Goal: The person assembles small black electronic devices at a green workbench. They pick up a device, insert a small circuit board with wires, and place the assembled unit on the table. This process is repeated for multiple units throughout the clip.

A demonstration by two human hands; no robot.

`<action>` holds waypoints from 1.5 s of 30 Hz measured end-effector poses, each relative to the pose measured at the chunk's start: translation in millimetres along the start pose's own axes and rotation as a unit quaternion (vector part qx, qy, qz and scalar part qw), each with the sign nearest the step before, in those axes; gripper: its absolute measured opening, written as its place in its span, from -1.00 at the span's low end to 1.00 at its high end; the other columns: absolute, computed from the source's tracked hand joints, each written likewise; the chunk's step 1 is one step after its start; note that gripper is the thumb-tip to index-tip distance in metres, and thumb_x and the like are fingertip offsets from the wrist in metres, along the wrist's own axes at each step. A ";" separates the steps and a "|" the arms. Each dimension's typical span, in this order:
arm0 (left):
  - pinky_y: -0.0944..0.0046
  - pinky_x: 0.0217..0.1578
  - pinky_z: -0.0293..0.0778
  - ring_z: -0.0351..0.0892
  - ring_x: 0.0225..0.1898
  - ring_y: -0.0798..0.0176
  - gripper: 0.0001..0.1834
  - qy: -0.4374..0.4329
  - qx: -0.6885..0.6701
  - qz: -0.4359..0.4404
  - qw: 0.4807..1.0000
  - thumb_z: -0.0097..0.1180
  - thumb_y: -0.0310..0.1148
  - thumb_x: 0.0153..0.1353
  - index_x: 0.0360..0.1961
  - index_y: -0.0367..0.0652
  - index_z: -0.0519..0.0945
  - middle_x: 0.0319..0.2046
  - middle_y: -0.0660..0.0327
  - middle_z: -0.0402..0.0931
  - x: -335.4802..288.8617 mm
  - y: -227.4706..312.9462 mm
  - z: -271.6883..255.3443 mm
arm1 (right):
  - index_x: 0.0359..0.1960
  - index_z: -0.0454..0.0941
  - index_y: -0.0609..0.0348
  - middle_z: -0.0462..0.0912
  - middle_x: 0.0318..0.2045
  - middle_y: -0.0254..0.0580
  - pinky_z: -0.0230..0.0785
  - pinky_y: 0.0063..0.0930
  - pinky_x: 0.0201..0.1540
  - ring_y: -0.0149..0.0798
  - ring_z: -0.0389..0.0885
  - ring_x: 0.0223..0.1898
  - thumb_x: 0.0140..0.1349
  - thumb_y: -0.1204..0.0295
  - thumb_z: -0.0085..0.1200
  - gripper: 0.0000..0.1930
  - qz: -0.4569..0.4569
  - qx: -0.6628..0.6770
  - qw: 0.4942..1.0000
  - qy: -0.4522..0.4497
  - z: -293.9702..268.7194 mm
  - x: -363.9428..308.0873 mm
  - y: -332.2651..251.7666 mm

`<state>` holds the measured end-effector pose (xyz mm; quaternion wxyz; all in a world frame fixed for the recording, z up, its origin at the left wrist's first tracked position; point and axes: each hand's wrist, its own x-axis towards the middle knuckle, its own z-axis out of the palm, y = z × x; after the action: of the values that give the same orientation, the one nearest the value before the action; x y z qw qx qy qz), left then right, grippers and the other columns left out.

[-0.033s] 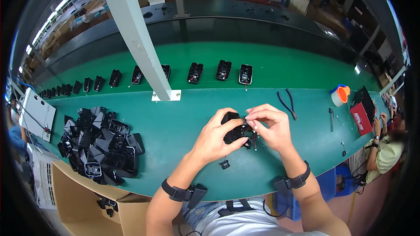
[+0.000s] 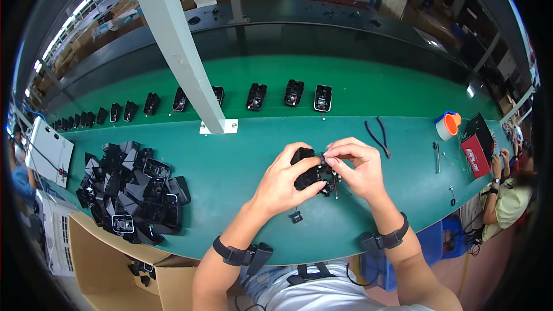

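Observation:
Over the middle of the bench, my left hand is wrapped round a black plastic housing, steadying it. My right hand is closed in a pinch at the housing's right edge, thumb and index fingertips together; what they hold is too small to make out. Small parts and a thin lead with a pale connector show below the fingertips. A small loose black part lies on the bench just below the housing. Both wrists wear black straps with a box attached.
A heap of black housings covers the bench at left, above an open cardboard box. Part-filled housings line the green strip behind. Pliers, an orange-white cup and a red box are at right. A post rises left.

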<state>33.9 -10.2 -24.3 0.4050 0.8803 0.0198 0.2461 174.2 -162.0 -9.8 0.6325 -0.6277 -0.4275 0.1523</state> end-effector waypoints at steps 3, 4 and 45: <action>0.06 0.03 0.57 0.58 0.04 -0.09 -0.47 0.027 0.038 0.024 0.999 0.51 -0.25 -0.06 -0.02 -0.12 0.67 0.10 0.00 0.43 2.3 2.2 1.0 | -0.21 0.72 0.30 0.67 -0.19 -0.10 0.60 -0.44 -0.13 -0.32 0.66 -0.17 0.17 0.65 0.26 -0.85 0.052 0.034 0.998 0.011 -5.6 0.7 -1.2; 0.06 0.03 0.57 0.58 0.04 -0.08 -0.44 0.028 0.042 0.026 0.998 0.52 -0.25 -0.07 0.01 -0.13 0.65 0.10 -0.01 0.44 2.3 1.9 1.0 | -0.20 0.71 0.30 0.67 -0.19 -0.10 0.60 -0.44 -0.13 -0.32 0.66 -0.17 0.17 0.65 0.26 -0.85 0.081 0.055 0.995 0.009 -6.9 -0.6 -0.1; 0.17 -0.19 0.62 0.64 -0.18 0.06 0.04 0.171 0.079 0.098 0.977 0.64 0.13 -0.51 0.03 -0.34 0.63 -0.13 0.02 0.55 6.0 15.8 -13.0 | 0.18 0.46 0.36 0.64 0.03 -0.06 0.44 -0.41 0.14 -0.30 0.60 0.05 0.23 0.54 0.21 -0.54 0.227 0.349 0.900 -0.129 14.0 -21.0 -16.1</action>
<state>30.7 -10.3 -3.2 0.2983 0.8522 0.0217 0.4294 146.0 -170.7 -4.5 0.6988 -0.4216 -0.2707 0.5105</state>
